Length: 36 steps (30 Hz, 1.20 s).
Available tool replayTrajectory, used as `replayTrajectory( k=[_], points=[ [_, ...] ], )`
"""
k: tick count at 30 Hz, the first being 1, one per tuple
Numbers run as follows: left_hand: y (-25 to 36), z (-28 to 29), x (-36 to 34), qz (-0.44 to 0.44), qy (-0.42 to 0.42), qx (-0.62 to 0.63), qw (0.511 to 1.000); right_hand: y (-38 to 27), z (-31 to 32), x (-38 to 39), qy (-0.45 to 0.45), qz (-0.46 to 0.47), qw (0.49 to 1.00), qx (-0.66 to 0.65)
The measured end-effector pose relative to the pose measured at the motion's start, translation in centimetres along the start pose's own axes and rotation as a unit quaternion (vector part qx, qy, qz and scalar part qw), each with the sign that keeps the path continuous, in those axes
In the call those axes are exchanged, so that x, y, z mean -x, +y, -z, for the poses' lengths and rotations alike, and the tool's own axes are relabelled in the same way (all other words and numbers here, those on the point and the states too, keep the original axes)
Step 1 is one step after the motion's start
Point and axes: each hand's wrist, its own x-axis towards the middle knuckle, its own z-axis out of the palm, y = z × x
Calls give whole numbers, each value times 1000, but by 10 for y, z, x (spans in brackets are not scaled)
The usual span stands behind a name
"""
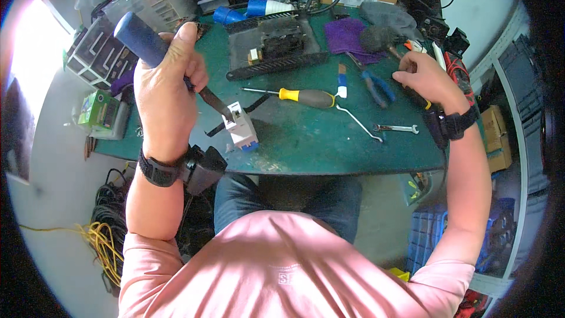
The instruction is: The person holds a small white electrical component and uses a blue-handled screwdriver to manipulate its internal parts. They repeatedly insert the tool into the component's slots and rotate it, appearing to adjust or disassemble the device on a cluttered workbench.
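Observation:
My left hand (168,85) is wrapped round the thick handle of a blue-handled chisel (141,38). Its flat dark blade slants down to a small white block (240,126) with a blue end, like a circuit breaker, near the front edge of the bench. The blade tip meets the top of the block; how deep it goes is hidden. At the right, my right hand (426,76) is closed on the handle of a mallet (376,40) with a blurred, rounded dark head. A black strip (257,103) lies beside the white block.
On the green bench (306,147) lie a yellow-and-grey screwdriver (309,97), a bent metal rod (360,123), a wrench (397,129) and blue-handled pliers (378,88). A black metal frame (276,47), purple cloth (347,38) and blue plugs (259,7) are farther back. Drawer boxes (103,53) stand left.

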Motion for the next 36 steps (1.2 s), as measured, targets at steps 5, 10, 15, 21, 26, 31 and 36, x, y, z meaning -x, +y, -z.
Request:
replayTrajectory(
  k=[5, 10, 15, 21, 26, 31, 36],
  points=[
    [3, 1, -3, 13, 19, 4, 1000, 7, -3, 1, 9, -9, 1000, 15],
    [0, -2, 0, -3, 33, -57, 998, 24, -10, 4, 22, -66, 993, 96],
    [1, 1, 1, -6, 21, -15, 1000, 40, -21, 11, 45, -63, 988, 131],
    [13, 15, -8, -20, 19, 47, 999, 51, -16, 17, 51, -93, 988, 109],
    [12, 13, -5, -24, 16, 0, 1000, 54, -15, 19, 40, -111, 989, 95],
    [0, 8, -1, 3, 29, 13, 999, 55, -21, 21, 55, -93, 990, 86],
    [-3, 7, -2, 4, 36, 49, 998, 56, -20, 20, 50, -106, 989, 91]
  ],
)
